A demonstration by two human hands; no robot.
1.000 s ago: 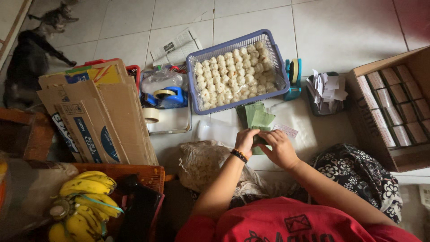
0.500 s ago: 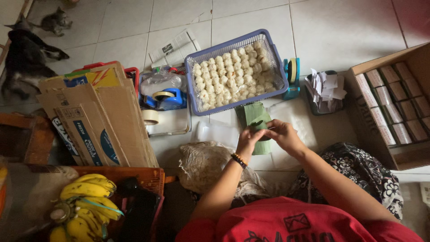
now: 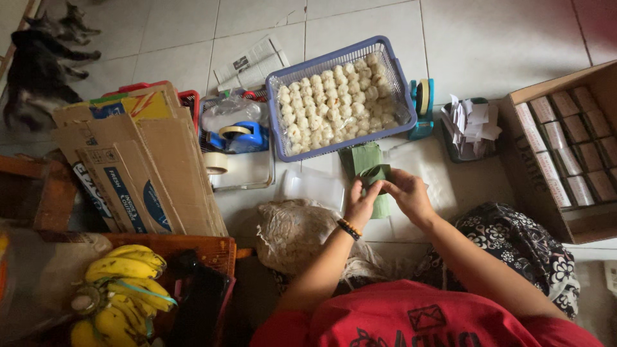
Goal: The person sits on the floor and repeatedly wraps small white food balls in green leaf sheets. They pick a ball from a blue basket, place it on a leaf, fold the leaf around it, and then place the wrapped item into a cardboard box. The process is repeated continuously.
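Observation:
Both of my hands meet over a green banana leaf piece (image 3: 375, 173) that is rolled between the fingers. My left hand (image 3: 362, 204) pinches its left side and my right hand (image 3: 407, 193) holds its right side. More flat green leaf strips (image 3: 361, 158) lie on the tiled floor just beyond them. Behind the leaves stands a blue plastic basket (image 3: 392, 71) filled with several small white dough balls (image 3: 334, 106).
A tape dispenser (image 3: 238, 136) and tape roll (image 3: 216, 162) lie left of the basket. Flattened cardboard boxes (image 3: 138, 173) lean at the left, bananas (image 3: 119, 289) lower left. A cardboard box of packets (image 3: 569, 144) stands right, a paper-slip tray (image 3: 469, 125) beside it. A cat (image 3: 42, 58) lies far left.
My hands have moved slightly closer to the basket and rolled the leaf piece into a tighter cone shape. The cat has shifted at the far left.

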